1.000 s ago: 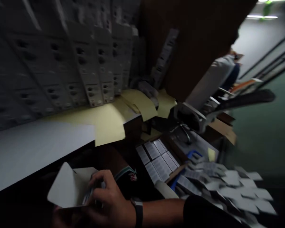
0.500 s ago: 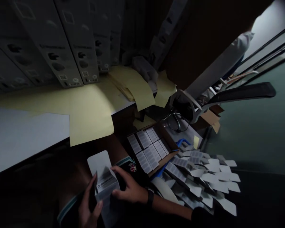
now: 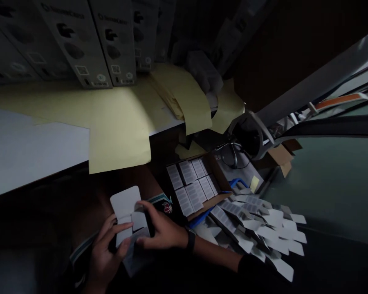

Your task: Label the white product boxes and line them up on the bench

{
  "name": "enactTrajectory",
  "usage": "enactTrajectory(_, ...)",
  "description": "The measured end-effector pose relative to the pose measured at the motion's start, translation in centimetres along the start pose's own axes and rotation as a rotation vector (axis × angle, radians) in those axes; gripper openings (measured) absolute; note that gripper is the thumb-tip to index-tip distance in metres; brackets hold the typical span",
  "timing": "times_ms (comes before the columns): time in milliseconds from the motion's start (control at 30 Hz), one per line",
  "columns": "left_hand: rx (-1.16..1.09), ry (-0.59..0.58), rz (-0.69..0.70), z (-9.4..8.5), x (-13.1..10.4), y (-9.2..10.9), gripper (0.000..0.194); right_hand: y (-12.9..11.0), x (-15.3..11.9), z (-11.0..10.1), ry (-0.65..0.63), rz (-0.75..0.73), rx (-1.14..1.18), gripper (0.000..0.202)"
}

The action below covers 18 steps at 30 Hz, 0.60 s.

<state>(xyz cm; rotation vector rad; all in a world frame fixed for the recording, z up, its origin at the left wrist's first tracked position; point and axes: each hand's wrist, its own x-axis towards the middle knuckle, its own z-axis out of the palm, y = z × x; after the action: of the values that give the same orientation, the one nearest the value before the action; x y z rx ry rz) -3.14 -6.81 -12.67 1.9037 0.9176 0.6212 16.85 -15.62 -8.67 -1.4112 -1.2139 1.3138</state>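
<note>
Above my lap I hold a small white carton (image 3: 138, 249) between both hands, its top end towards the table. The large lid flap (image 3: 125, 202) stands up, and the two small side flaps are folded inward over the opening. My left hand (image 3: 106, 249) grips the left side, with a finger lying on one small flap. On the other side my right hand (image 3: 161, 230) holds the carton, its index finger by the lid flap and its thumb on the front. The carton's inside is hidden.
Right of my lap, a brown cardboard box (image 3: 202, 208) holds rows of printed cartons. Beside it lies a heap of open-flapped cartons (image 3: 257, 224) in a blue-edged container. Yellow paper sheets (image 3: 119, 143) overhang the table edge, with tall printed boxes (image 3: 110, 53) standing behind.
The small side flaps have been folded in over the carton's opening. My left index finger has moved onto one. The view has shifted, so the table sits higher and further right.
</note>
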Motion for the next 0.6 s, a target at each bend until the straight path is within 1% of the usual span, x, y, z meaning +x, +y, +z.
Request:
enactTrajectory(33, 0.006, -0.016, 0.010, -0.1, 0.2, -0.1, 0.028, 0.2, 0.5, -0.1, 0.013, -0.003, 0.113, 0.104)
enactTrajectory(67, 0.009, -0.026, -0.002, -0.1, 0.3, -0.2, 0.029, 0.4, 1.1, -0.2, 0.032, -0.016, 0.232, 0.107)
enactTrajectory(100, 0.004, -0.028, -0.025, -0.1, 0.3, -0.1, 0.031, 0.5, 1.7, -0.3, 0.054, -0.030, 0.335, 0.104)
enactTrajectory(167, -0.034, -0.021, -0.062, 0.1, 0.1, 0.3, 0.032, 0.6, 2.9, -0.5, 0.080, -0.048, 0.428, 0.084)
enactTrajectory(233, -0.095, -0.004, -0.054, 0.2, -0.3, 0.8, 0.030, 0.3, 3.8, -0.7, 0.039, -0.064, 0.361, 0.059)
enactTrajectory(267, -0.127, 0.001, -0.030, 0.3, -0.6, 1.1, 0.028, 0.1, 4.1, -0.7, 0.008, -0.079, 0.307, 0.052)
enactTrajectory(333, -0.184, 0.028, 0.012, 0.3, -1.1, 1.5, 0.027, -0.4, 4.5, -0.7, -0.042, -0.123, 0.224, 0.044)
enactTrajectory(400, -0.213, 0.077, 0.031, 0.2, -1.6, 1.8, 0.028, -0.8, 4.6, -0.5, -0.090, -0.172, 0.174, 0.040)
enactTrajectory(500, -0.215, 0.133, 0.005, 0.2, -2.5, 1.9, 0.028, -1.5, 4.6, -0.1, -0.218, -0.219, 0.120, 0.045)
enactTrajectory(533, -0.235, 0.167, -0.003, 0.3, -2.8, 1.9, 0.027, -1.7, 4.6, 0.1, -0.242, -0.221, 0.107, 0.047)
enactTrajectory(600, -0.353, 0.279, -0.015, 0.4, -3.2, 1.8, 0.027, -1.9, 4.8, 0.6, -0.256, -0.219, 0.086, 0.045)
